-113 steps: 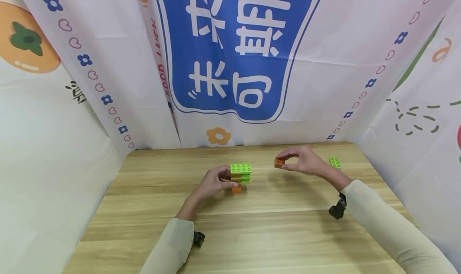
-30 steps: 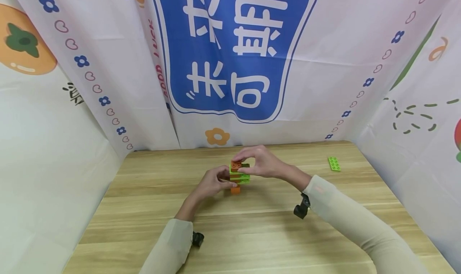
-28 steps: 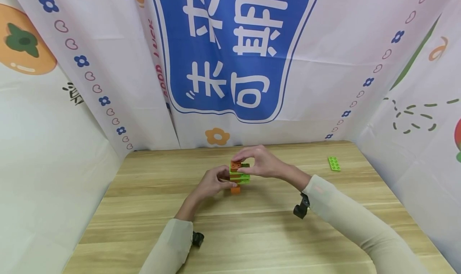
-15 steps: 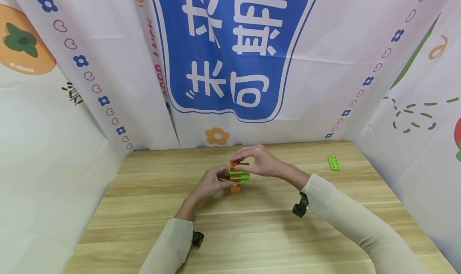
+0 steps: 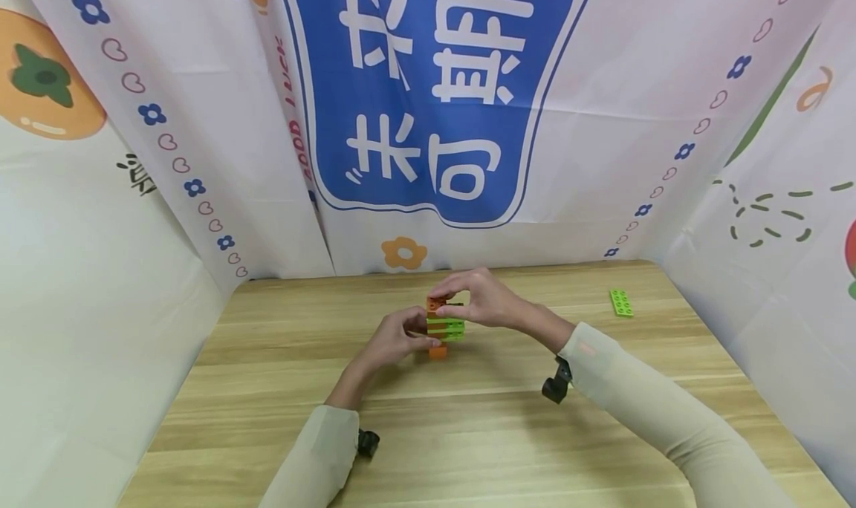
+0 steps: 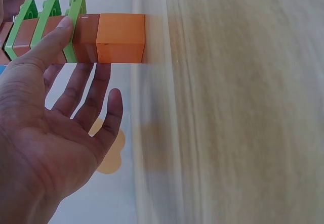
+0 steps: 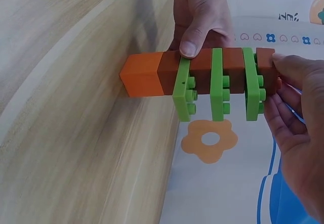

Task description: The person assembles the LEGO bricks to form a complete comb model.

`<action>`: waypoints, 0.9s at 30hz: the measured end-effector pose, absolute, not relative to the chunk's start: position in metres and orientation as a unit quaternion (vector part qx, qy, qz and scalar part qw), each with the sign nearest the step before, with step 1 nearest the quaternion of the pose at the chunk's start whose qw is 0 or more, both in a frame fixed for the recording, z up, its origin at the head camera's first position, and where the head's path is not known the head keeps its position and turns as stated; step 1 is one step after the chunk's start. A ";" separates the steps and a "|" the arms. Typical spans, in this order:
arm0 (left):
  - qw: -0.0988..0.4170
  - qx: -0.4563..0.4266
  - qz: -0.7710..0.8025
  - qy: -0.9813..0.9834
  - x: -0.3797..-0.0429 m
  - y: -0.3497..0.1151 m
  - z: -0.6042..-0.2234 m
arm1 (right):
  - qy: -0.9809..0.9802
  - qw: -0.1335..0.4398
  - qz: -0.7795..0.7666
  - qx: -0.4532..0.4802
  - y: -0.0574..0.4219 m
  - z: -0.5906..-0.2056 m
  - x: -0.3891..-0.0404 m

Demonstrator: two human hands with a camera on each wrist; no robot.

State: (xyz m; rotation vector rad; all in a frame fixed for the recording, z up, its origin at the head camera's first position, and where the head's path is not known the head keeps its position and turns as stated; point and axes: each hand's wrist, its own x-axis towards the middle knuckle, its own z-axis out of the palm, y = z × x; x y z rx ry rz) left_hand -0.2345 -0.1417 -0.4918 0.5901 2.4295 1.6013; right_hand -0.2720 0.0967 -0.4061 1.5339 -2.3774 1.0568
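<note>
A tower of toy building bricks stands upright on the table, seen lying sideways in both wrist views. At its base is an orange brick (image 7: 144, 75); above it, brown bricks (image 7: 202, 72) alternate with three green plates (image 7: 217, 85) that jut out to one side. My left hand (image 5: 397, 337) holds the tower around its lower middle, thumb on the near side, with the other fingers partly hidden behind. At the top, my right hand (image 5: 488, 300) pinches the uppermost brown brick (image 7: 266, 72) between thumb and fingers. That brick sits on the highest green plate.
A loose green studded plate (image 5: 621, 303) lies at the table's back right. The wooden table (image 5: 468, 434) ends at a printed cloth backdrop (image 5: 575, 181), with cloth walls on both sides. Black wrist cameras (image 5: 556, 383) are strapped to both forearms.
My right hand has carried the brown brick leftward from beside the tower onto its top green plate. Over the last second that brick shifted slightly; my left hand has kept its place.
</note>
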 end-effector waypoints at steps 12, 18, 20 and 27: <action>0.083 0.200 0.537 0.815 -0.236 -0.141 -0.494 | -0.799 0.034 0.339 0.495 0.095 -0.403 -0.270; 0.083 0.197 0.535 0.817 -0.235 -0.140 -0.494 | -0.805 0.031 0.331 0.492 0.094 -0.402 -0.268; 0.083 0.196 0.534 0.818 -0.234 -0.140 -0.493 | -0.806 0.034 0.329 0.491 0.093 -0.402 -0.268; 0.078 0.193 0.528 0.823 -0.235 -0.141 -0.493 | -0.806 0.052 0.332 0.488 0.093 -0.405 -0.267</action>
